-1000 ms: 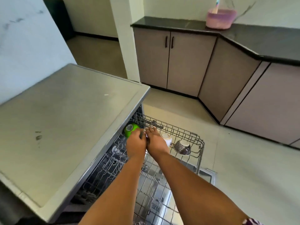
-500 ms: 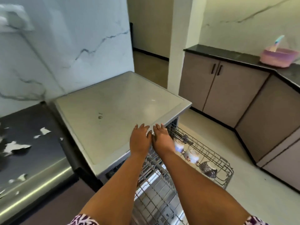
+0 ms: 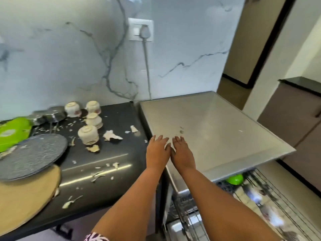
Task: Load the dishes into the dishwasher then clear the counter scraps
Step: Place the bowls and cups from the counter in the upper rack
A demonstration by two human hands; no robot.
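Note:
My left hand (image 3: 157, 152) and my right hand (image 3: 182, 153) hover side by side, fingers straight and empty, over the front left corner of the steel dishwasher top (image 3: 208, 122). The pulled-out upper rack (image 3: 271, 202) at lower right holds a green cup (image 3: 235, 179) and blurred dishes. On the dark counter (image 3: 107, 164) to the left stand several upturned white cups (image 3: 88, 134), a grey plate (image 3: 33, 153), a round wooden board (image 3: 22, 197), a green plate (image 3: 12, 131) and a steel bowl (image 3: 52, 115). Pale scraps (image 3: 111, 135) lie scattered among them.
A marble wall with a socket and plugged cord (image 3: 141, 30) rises behind. Brown cabinets with a black top (image 3: 295, 108) stand at the right, across a strip of floor. The lower rack (image 3: 184, 211) shows under my right forearm.
My view has swung left from the rack to the counter. Both hands lifted out of the rack and moved up and left over the dishwasher top, empty.

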